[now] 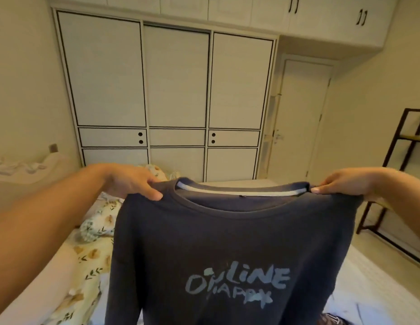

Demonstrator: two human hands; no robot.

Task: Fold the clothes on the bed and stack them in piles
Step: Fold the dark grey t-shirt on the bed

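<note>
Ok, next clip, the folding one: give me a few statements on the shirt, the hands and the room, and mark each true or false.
1. Both hands hold the dark T-shirt up by its shoulders. True: the left hand and the right hand each have a grip on one shoulder.
2. The T-shirt lies folded flat on the bed. False: it hangs unfolded in the air.
3. The printed lettering faces the camera. True.
4. The wardrobe doors stand open. False: its sliding doors are closed.
5. The floral bedding lies at the person's right. False: it is at the left, below the left arm.
</note>
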